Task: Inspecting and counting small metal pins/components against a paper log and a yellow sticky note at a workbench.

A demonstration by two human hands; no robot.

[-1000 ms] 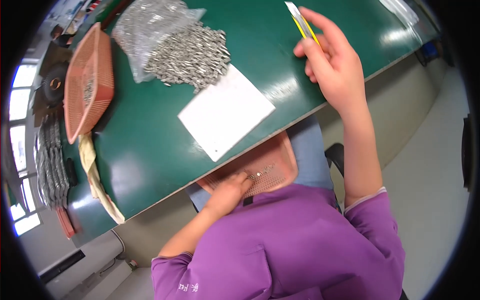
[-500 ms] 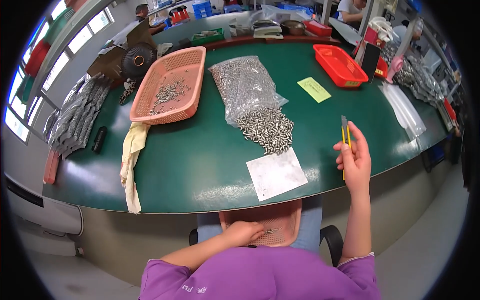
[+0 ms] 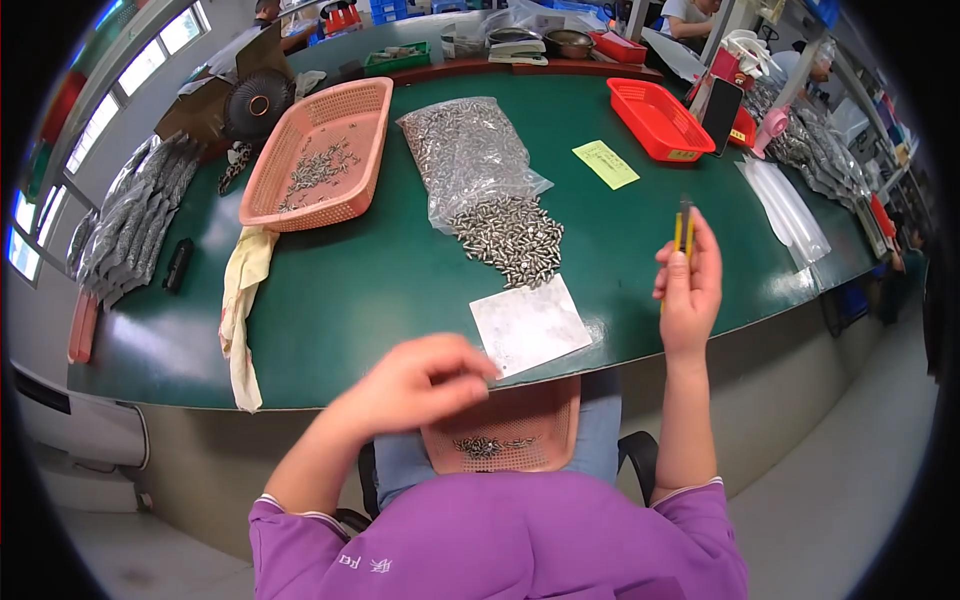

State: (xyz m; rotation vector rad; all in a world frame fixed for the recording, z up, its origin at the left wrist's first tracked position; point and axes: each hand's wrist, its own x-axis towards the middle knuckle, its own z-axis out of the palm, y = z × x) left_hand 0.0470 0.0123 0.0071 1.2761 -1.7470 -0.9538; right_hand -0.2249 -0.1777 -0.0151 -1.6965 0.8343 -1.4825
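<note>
My right hand (image 3: 692,285) grips a yellow utility knife (image 3: 684,232) upright over the table's right side. My left hand (image 3: 420,382) is above the table's front edge, by the lower left corner of a white sheet (image 3: 530,325). Its fingers are loosely bent, the thumb is apart from them, and nothing shows in between. Behind the sheet, small metal pins (image 3: 512,240) spill in a heap from a clear plastic bag (image 3: 465,145) full of them. A pink basket (image 3: 555,405) rests on my lap with more pins (image 3: 485,446) in it.
A larger pink basket (image 3: 378,120) with scattered pins stands at the left, a cream cloth (image 3: 243,300) before it. Filled bags (image 3: 135,215) lie far left. A yellow note (image 3: 606,165), red tray (image 3: 660,120), phone (image 3: 722,112) and clear plastic sleeves (image 3: 785,215) are at the right.
My left hand has risen from the lap basket to the table edge. More pins now show in that basket. My right hand still holds the utility knife, and the whole view has shifted slightly.
</note>
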